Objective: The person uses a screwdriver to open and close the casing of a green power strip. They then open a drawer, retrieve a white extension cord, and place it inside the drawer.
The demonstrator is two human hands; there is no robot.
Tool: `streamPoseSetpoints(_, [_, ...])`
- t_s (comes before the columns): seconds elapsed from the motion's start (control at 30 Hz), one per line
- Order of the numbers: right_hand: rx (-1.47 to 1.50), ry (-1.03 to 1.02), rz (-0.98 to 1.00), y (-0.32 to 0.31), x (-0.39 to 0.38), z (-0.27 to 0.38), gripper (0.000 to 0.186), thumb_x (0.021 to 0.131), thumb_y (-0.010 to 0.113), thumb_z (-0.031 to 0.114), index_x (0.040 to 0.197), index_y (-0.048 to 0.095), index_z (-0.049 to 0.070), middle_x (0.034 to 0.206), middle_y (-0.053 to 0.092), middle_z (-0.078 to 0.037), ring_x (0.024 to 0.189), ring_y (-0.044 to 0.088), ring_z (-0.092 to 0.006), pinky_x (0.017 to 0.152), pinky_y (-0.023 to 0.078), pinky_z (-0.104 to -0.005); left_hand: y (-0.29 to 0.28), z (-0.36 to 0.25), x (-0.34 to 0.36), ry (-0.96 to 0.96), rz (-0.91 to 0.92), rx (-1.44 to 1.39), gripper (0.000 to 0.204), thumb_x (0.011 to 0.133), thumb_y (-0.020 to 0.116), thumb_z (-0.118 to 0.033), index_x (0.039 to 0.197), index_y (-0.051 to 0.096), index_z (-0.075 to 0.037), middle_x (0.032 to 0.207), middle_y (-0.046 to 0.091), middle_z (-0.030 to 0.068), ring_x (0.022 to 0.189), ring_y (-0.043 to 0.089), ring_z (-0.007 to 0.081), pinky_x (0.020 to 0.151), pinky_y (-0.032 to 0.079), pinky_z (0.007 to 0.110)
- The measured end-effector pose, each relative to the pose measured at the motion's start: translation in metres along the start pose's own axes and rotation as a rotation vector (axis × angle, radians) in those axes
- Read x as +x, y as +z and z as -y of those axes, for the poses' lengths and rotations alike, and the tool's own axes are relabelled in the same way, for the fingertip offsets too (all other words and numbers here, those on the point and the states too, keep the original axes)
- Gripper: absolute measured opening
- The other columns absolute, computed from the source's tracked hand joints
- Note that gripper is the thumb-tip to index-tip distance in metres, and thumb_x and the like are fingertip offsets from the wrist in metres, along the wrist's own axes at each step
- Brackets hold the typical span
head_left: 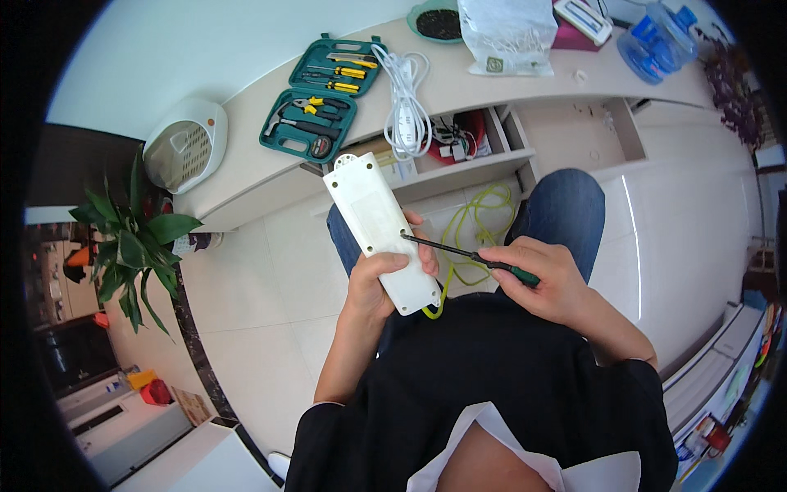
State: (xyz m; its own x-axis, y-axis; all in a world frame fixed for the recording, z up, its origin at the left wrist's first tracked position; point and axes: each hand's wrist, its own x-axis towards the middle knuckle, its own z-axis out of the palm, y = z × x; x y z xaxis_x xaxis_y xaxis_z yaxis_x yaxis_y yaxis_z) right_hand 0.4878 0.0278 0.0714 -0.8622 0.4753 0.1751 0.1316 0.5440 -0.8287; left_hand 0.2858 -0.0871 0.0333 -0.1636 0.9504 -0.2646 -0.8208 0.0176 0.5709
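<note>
My left hand (379, 272) grips a white power strip (374, 213), held tilted above my lap with its screw-holed underside up. A yellow-green cord (433, 312) comes from its lower end. My right hand (541, 275) is closed on a screwdriver (455, 250) with a black shaft and dark green handle; its tip sits at a screw hole on the strip's right edge, near the middle.
On the cabinet (451, 82) are an open toolbox (279, 135), coiled white cable (410, 98), bowl (434, 23), plastic bag (508, 37) and water jug (643, 53). Two drawers (574, 139) stand open beyond my knees. A plant (131, 246) and pet-litter-like white container (184, 143) are left.
</note>
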Motion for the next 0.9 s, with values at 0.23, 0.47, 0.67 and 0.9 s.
streamPoseSetpoints(0.23, [-0.048,-0.013,-0.027,-0.005,-0.020,0.016,0.029,0.076,0.063,0.003,0.105,0.062,0.006,0.071,0.056,-0.008,0.054,0.055,-0.0198,0.047,0.043,-0.0279,0.004,0.012,-0.011,-0.024,0.013,0.015,0.049,0.058,0.056,-0.010,0.104,0.044,0.000,0.074,0.053,0.0145,0.067,0.052,0.0258,0.067,0.043,0.038])
streamPoseSetpoints(0.47, [-0.108,-0.018,-0.043,-0.007,-0.028,0.017,0.030,0.078,0.062,0.009,0.107,0.061,0.011,0.071,0.053,-0.006,0.055,0.055,-0.0197,0.047,0.045,-0.0298,0.006,0.017,-0.013,-0.020,0.034,0.023,0.048,0.058,0.057,-0.010,0.103,0.044,-0.001,0.075,0.053,0.0140,0.068,0.052,0.0253,0.068,0.043,0.038])
streamPoseSetpoints(0.67, [-0.130,-0.025,-0.025,-0.005,-0.030,0.015,0.029,0.077,0.061,0.009,0.107,0.061,0.008,0.071,0.053,-0.006,0.055,0.056,-0.0204,0.047,0.045,-0.0305,0.001,0.019,-0.014,-0.016,-0.014,0.099,0.048,0.058,0.055,-0.008,0.103,0.044,-0.001,0.076,0.054,0.0142,0.069,0.053,0.0253,0.068,0.044,0.037])
streamPoseSetpoints(0.9, [-0.187,-0.010,0.020,-0.001,-0.028,0.011,0.030,0.075,0.063,0.004,0.104,0.061,0.006,0.074,0.054,-0.007,0.056,0.056,-0.0206,0.048,0.045,-0.0289,-0.011,0.023,-0.013,-0.011,-0.102,0.252,0.047,0.058,0.053,-0.006,0.104,0.045,0.000,0.078,0.055,0.0148,0.072,0.055,0.0257,0.069,0.045,0.038])
